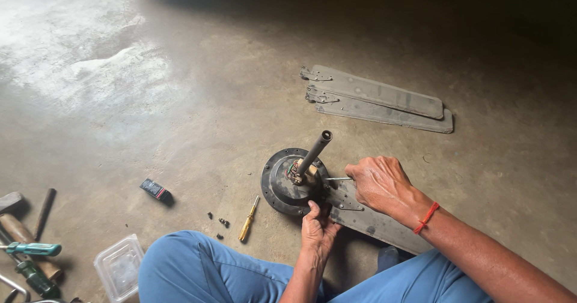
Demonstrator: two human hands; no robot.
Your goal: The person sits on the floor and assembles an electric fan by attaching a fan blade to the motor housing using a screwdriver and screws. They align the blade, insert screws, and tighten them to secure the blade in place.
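1. Far left edge there's a pile of hand tools on the concrete floor: a teal-handled screwdriver, a dark green-handled one and a wooden-handled hammer, all lying close together
2. Next over, a clear plastic container sits by the person's knee in blue trousers, and a small black box lies on its own a bit further up
3. A few tiny dark screws are scattered near a yellow-handled screwdriver, which just lies flat, nobody touching it
4. Middle of the shot: the round black ceiling fan motor rests on the floor with its metal rod sticking up at a tilt
5. The left hand grips the near rim of the motor, thumb up on the housing, fingers curled under, can't see those fully
6. The right hand is closed in a fist around a thin tool, whose metal shaft points into the spot where the attached fan blade meets the motor; red thread on that wrist
7. Up and to the right, two loose fan blades lie stacked, well apart from the motor
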